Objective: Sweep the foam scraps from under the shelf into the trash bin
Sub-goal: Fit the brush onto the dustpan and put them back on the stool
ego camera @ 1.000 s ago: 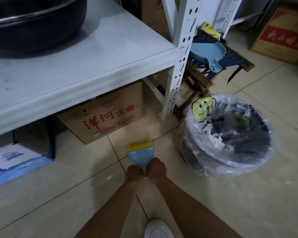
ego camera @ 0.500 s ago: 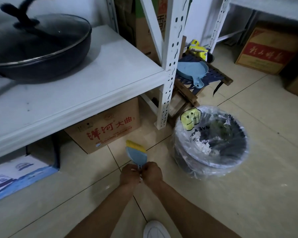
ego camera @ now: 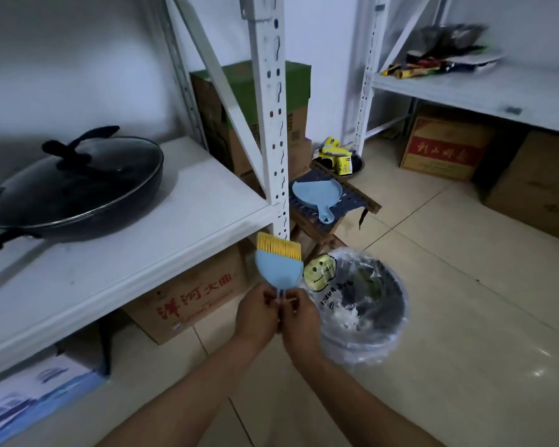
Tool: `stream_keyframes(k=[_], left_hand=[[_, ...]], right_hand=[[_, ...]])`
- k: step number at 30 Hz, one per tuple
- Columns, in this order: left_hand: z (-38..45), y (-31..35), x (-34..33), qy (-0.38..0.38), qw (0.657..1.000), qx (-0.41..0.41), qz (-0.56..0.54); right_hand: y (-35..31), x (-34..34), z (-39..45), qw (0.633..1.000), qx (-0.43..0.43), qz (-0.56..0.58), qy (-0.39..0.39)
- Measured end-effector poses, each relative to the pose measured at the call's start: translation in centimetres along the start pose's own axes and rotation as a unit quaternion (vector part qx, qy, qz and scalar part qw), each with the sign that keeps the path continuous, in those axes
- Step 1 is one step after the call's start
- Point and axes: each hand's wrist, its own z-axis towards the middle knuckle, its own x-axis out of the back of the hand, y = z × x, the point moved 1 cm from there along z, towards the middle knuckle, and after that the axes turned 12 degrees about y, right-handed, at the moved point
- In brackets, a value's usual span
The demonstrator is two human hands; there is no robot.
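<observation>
From where the head camera looks, the person has the small blue plastic hand brush with yellow bristles (ego camera: 278,262) raised at the centre of the frame, bristles up, its head in front of the white perforated metal shelf post (ego camera: 270,117). The left hand (ego camera: 259,312) and the right hand (ego camera: 299,316) meet at the thin handle below the brush head, fingers curled in close around it; both are closed on the handle, though which one carries the weight I cannot tell. Just right of the hands stands the round dark trash bin lined with a clear plastic bag (ego camera: 378,337), and white foam scraps (ego camera: 347,317) lie inside near its left wall. The floor under the white shelf board (ego camera: 117,253) at lower left shows no scraps that I can make out, with the brown cardboard box printed in red characters (ego camera: 191,301) filling much of that space. So the sweeping looks largely done, and the step in hand seems to be dealing with the brush itself. To do it well, I would keep the bristles over the bin's mouth so that anything clinging drops in, and hold the handle firmly low down. A matching pale blue plastic dustpan (ego camera: 317,195) rests on a dark slatted stool behind the post.
</observation>
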Motion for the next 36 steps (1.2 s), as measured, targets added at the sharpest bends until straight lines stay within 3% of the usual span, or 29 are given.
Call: stream_keyframes(k=[7, 16, 20, 26, 32, 36], left_hand=[[0.2, 8.5, -4.0, 0.003, 0.998, -0.055, 0.006], [6.4, 15.5, -6.8, -0.055, 0.992, 0.034, -0.109], [10.2, 16.0, -8.2, -0.057, 0.994, 0.024, -0.086], [14.6, 14.3, -11.3, 0.032, 0.994, 0.046, -0.091], [16.3, 12.8, -13.3, 0.033, 0.978, 0.113, -0.170], [18.0, 11.2, -14.7, 0.035, 0.981, 0.117, -0.154]], right_hand=[[-3.3, 6.1, 5.1, 0.996, 0.018, -0.025, 0.082], [-7.8, 7.2, 14.6, 0.997, 0.008, -0.015, 0.080], [-9.0, 6.3, 18.2, 0.999, 0.000, -0.012, 0.052], [-8.2, 3.8, 21.8, 0.997, -0.018, 0.005, 0.075], [-7.1, 2.5, 23.4, 0.996, -0.019, -0.028, 0.082], [-6.4, 2.0, 24.3, 0.995, -0.024, -0.063, 0.075]])
